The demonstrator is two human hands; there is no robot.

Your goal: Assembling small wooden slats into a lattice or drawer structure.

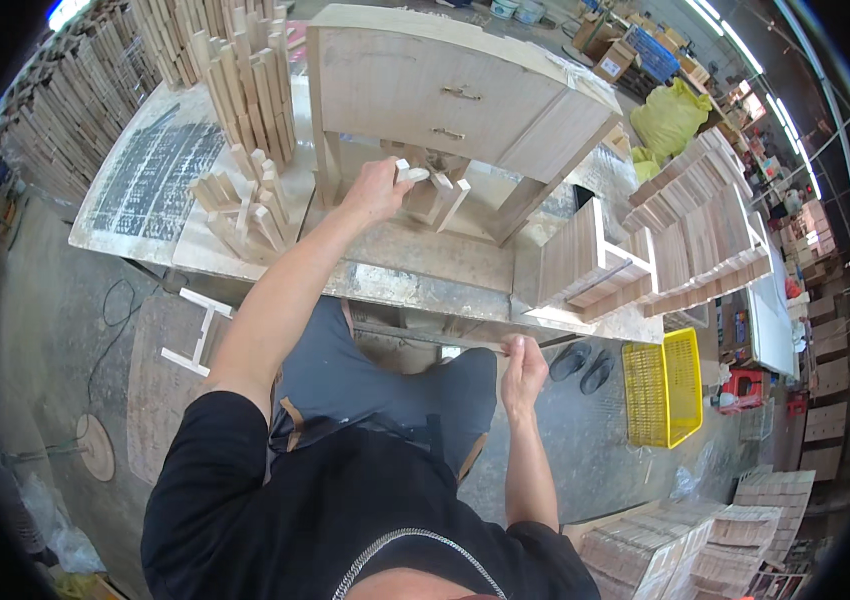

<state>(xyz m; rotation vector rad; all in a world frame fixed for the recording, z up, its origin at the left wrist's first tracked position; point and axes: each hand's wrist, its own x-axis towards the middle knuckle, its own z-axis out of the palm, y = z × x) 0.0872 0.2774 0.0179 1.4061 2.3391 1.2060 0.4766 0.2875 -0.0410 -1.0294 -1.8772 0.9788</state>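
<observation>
Pale wood is giving me my bearings: two short sticks are standing roughly on end on the counter, by the cabinet's open lower part, just right of the left hand. That hand is lying far nearer them, gripping what is looking like another stick. Well apart, the right hand is hanging by the counter's front edge, fingers curling narrowly; whether it is holding anything, I cannot tell.

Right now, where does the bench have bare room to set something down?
The bench's front strip is bare between clustered short sticks and stacked panels; its left end mostly too, beside tall sticks. Crowded: around the left hand, under the cabinet.
</observation>
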